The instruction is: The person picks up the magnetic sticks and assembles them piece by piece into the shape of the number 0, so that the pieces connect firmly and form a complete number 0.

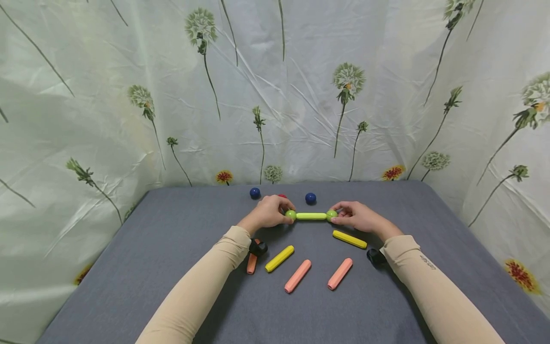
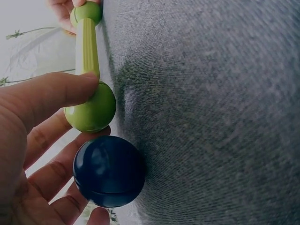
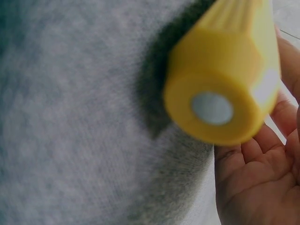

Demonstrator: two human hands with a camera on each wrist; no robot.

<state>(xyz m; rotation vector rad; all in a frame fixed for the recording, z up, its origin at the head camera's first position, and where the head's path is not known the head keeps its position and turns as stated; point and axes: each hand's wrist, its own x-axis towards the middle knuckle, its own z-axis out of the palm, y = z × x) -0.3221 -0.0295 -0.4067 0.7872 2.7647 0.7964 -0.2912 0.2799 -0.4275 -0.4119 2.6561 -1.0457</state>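
A light green stick [image 1: 311,216] lies crosswise with a green ball at each end, the left ball [image 1: 290,216] and the right ball [image 1: 332,216]. My left hand [image 1: 271,211] pinches the left ball, its thumb over the top in the left wrist view. With thumb and fingers, my right hand [image 1: 358,217] grips the right ball. A dark blue ball [image 2: 109,171] sits close to my left fingers in the left wrist view. Nearest my right hand is a yellow stick [image 3: 211,70], with a silvery disc in its end. My left hand mostly covers a red ball [image 1: 281,196].
Two blue balls, one left [image 1: 255,193] and one right [image 1: 310,198], stand towards the table's [image 1: 172,267] back edge. Nearer me lie another yellow stick [image 1: 280,258] and orange-pink sticks [image 1: 298,276], one partly under my left wrist. Flowered cloth [image 1: 301,95] hangs behind.
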